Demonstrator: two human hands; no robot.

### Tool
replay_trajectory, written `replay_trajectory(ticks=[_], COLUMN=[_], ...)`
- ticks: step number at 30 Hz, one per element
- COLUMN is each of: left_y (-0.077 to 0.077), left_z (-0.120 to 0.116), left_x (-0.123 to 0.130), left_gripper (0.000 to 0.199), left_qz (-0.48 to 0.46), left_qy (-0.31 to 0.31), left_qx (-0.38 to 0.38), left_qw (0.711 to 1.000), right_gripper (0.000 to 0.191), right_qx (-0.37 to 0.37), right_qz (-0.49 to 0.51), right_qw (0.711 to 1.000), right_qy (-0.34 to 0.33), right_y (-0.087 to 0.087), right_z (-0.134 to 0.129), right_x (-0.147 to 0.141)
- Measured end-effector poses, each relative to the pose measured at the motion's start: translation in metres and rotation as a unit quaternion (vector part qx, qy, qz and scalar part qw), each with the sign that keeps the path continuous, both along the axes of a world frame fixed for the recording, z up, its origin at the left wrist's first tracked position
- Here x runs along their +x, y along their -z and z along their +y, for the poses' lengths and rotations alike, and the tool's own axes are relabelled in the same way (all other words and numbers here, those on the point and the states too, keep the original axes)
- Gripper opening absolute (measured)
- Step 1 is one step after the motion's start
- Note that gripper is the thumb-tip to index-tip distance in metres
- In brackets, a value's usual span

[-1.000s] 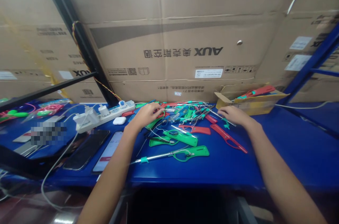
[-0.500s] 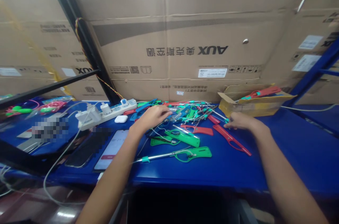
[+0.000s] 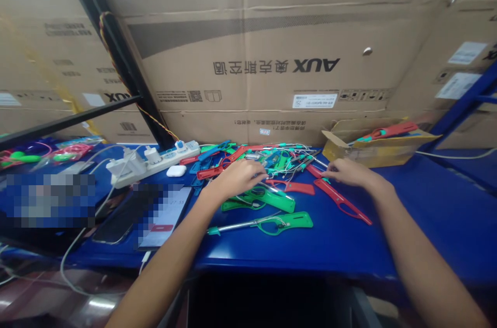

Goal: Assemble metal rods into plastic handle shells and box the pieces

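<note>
Left hand (image 3: 236, 179) low over a messy pile of tools, fingers bent down, grip half closed, with no way to tell if anything sits inside it. Right hand (image 3: 347, 172) lying nearly flat, grip open and empty, fingertips just beside a small teal plastic clip (image 3: 325, 180).

Right under the right hand, a long thin red plastic handle with a long hole in it (image 3: 341, 202), lying on a slant, one end up near the fingers, the other end down and to the right. Just below the left hand, a fat shiny green plastic handle (image 3: 276, 201), also on a slant. Nearest the front edge, a green plastic handle with a round loop (image 3: 289, 223) on a thin silver metal rod (image 3: 236, 225), lying almost sideways, rod pointing left to a little teal tip. Between the hands, a short red plastic handle (image 3: 291, 188) pointing right.

Behind those, a big tangle of red, green and blue tools with thin wires (image 3: 275, 160), all on a shiny blue surface (image 3: 427, 219). Farther right, an open brown cardboard box (image 3: 373, 154) with one more red tool (image 3: 390, 131) on top. Farther left, a white power strip (image 3: 153, 163) and a small white earbud case (image 3: 176, 170). Behind it all, tall brown cardboard boxes marked AUX (image 3: 248, 59).
</note>
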State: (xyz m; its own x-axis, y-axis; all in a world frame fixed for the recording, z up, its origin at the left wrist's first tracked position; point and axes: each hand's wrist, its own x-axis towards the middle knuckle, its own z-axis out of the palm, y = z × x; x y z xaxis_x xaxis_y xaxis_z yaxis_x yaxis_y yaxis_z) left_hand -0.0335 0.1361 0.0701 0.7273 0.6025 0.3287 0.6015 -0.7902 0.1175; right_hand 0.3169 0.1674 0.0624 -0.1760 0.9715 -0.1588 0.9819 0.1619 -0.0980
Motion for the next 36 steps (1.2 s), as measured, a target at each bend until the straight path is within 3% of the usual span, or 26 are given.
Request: replay_trajectory(ticks=[4,9,14,17,20,25,31,36], left_y=[-0.002,-0.003,0.0,0.003,0.005,0.003,0.001,0.002], left_z=[0.0,-0.001,-0.006,-0.01,-0.012,-0.016,-0.015,-0.013], left_x=[-0.002,0.0,0.008,0.014,0.019,0.019,0.011,0.014], left_gripper=[0.031,0.031,0.025,0.03,0.021,0.018,0.022,0.02], left_qz=[-0.013,-0.037,-0.066,-0.085,-0.086,-0.098,-0.087,-0.084], left_qy=[0.003,0.017,0.035,0.066,0.101,0.096,0.102,0.099], left_qx=[0.013,0.036,0.057,0.062,0.053,0.041,-0.006,-0.025], left_qw=[1.0,0.999,0.996,0.992,0.99,0.99,0.991,0.991], right_gripper=[0.024,0.027,0.036,0.039,0.033,0.028,0.024,0.022], right_qx=[0.008,0.069,0.08,0.078,0.108,0.138,0.157,0.115], right_qz=[0.008,0.05,0.14,0.241,0.281,0.287,0.205,0.205], right_qw=[1.0,0.996,0.977,0.936,0.908,0.896,0.923,0.932], right_qy=[-0.004,-0.029,-0.139,-0.244,-0.293,-0.309,-0.285,-0.275], right_y=[0.004,-0.006,-0.016,-0.017,-0.017,-0.013,-0.01,-0.012], right_z=[0.002,-0.004,-0.024,-0.043,-0.058,-0.066,-0.065,-0.069], right_x=[-0.002,-0.006,-0.04,-0.069,-0.089,-0.096,-0.096,-0.099])
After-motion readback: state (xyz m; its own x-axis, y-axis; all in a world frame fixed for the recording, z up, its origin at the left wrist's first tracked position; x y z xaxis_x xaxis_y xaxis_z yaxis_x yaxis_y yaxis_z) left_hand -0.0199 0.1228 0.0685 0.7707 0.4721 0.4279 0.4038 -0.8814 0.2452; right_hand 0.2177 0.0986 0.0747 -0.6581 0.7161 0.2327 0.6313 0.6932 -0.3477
